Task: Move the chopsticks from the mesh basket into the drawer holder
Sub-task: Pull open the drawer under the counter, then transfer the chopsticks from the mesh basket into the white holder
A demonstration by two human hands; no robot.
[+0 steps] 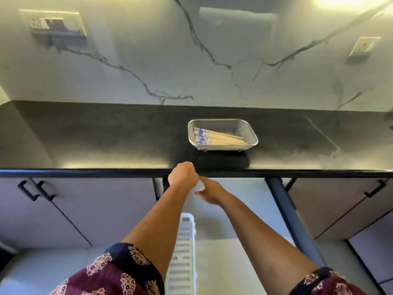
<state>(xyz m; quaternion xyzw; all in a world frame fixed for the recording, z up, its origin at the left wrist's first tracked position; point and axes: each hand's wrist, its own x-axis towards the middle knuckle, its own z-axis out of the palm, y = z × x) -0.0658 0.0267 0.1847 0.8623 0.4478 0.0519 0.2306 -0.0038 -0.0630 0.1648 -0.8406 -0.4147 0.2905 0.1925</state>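
Chopsticks (221, 139) in mesh basket (252, 139) — untouched.

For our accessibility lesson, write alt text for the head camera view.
Two bare hands, left and right, reach toward the front edge of a black counter, above an open drawer holding a white holder. Farther back, a mesh basket holds chopsticks.

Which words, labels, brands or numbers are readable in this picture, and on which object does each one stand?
No text can be read.
Chopsticks in the mesh basket: blue print on the paper wrappers, too blurred to read.
Wall switch panel: markings too small to read.
Wall socket: no legible marking.
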